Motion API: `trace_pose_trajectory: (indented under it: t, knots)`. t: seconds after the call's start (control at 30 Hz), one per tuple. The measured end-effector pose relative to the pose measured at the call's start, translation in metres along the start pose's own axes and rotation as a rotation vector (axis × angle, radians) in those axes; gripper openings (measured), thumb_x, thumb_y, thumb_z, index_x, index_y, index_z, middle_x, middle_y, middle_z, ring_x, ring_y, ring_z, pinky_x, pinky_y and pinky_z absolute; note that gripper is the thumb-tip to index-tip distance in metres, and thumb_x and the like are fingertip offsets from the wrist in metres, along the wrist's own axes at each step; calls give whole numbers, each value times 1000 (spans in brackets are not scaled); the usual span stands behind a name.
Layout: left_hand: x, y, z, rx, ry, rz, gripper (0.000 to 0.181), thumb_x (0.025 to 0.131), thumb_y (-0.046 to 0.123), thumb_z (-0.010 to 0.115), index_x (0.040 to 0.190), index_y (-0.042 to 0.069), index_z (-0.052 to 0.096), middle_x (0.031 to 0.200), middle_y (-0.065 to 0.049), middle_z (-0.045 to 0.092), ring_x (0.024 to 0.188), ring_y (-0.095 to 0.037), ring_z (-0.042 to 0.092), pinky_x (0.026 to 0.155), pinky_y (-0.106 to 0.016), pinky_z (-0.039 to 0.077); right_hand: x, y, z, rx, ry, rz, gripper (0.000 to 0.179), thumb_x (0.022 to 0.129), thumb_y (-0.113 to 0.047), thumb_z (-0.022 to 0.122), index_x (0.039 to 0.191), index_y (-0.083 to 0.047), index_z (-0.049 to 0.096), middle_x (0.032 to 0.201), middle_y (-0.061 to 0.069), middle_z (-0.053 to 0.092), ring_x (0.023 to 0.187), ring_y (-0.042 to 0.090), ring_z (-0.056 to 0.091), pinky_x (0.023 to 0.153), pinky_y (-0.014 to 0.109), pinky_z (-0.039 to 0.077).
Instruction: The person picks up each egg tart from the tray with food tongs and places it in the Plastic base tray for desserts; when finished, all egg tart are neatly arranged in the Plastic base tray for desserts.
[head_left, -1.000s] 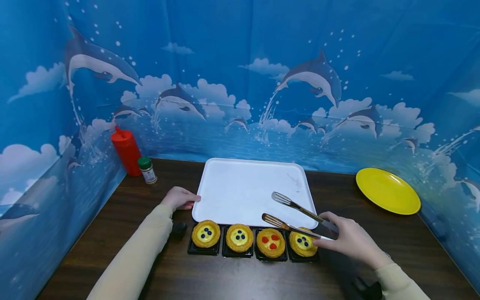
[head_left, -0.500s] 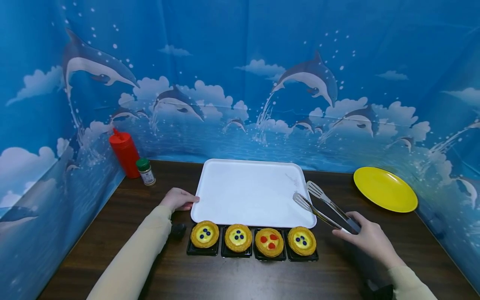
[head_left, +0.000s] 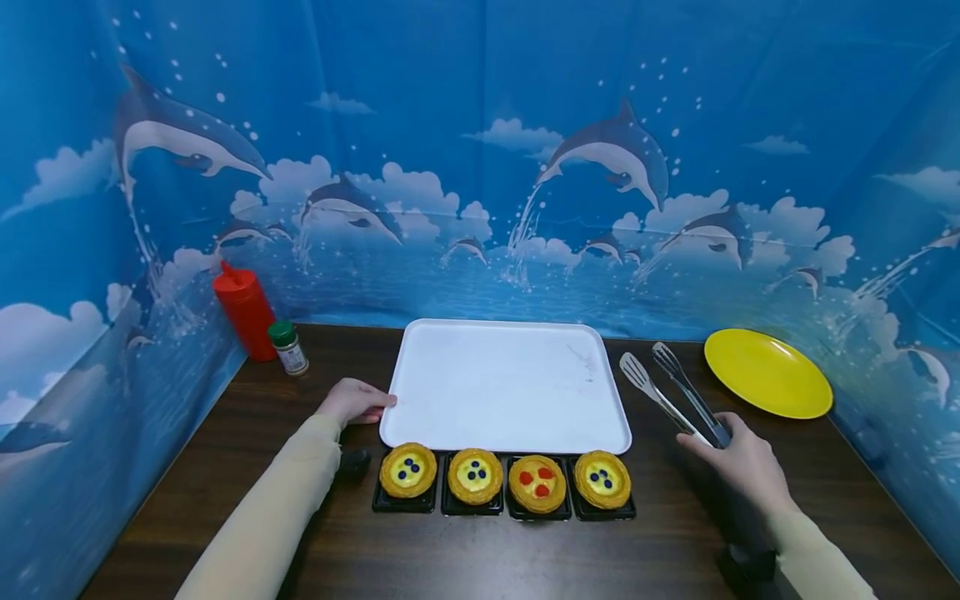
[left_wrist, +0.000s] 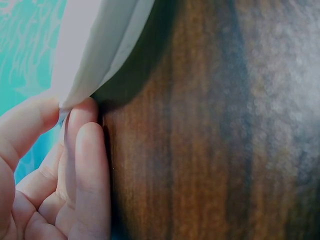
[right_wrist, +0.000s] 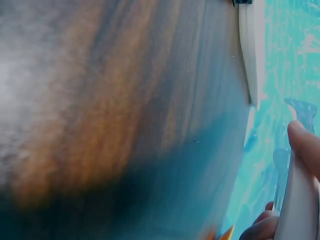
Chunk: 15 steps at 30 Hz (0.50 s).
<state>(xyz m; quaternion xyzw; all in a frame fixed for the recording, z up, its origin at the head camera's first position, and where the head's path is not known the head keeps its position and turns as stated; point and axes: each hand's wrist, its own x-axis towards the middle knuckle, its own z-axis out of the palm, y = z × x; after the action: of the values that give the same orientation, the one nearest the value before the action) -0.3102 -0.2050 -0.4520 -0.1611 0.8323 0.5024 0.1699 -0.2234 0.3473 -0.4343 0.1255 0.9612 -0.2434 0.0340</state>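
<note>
A white rectangular tray [head_left: 502, 387] lies on the dark wooden table. My left hand [head_left: 356, 402] pinches its left edge, and in the left wrist view the thumb is on one side of the tray rim [left_wrist: 95, 55] with fingers [left_wrist: 91, 160] on the other. To the right of the tray, my right hand [head_left: 746, 467] grips metal tongs [head_left: 667, 405] by the handle end. Their two slotted heads are spread apart, with nothing between them, and point toward the back wall. In the right wrist view, thumb and fingers wrap the tongs' handle [right_wrist: 300, 200].
Several egg tarts sit in small black trays along the white tray's front edge: three with blue dots, one red-dotted tart [head_left: 537, 483]. A yellow plate [head_left: 768, 372] is at back right. A red squeeze bottle [head_left: 246, 312] and a green-capped shaker [head_left: 288, 348] stand at back left.
My right hand has carried the tongs rightward, from over the tray and right-hand tart to the table beside the tray. The tongs now point farther back. My left hand stays at the tray edge.
</note>
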Motion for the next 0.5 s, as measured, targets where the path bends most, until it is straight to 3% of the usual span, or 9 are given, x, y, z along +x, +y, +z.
trace_pose_trajectory:
  t: [0.5]
  knots:
    - [-8, 3, -1, -11, 2, 10, 37, 86, 24, 71, 109, -5, 66, 82, -8, 68, 63, -12, 63, 66, -19, 54, 22, -11, 11, 124, -84, 31, 95, 86, -55, 59, 137, 15, 20, 121, 36, 40, 98, 43, 45, 89, 57, 46]
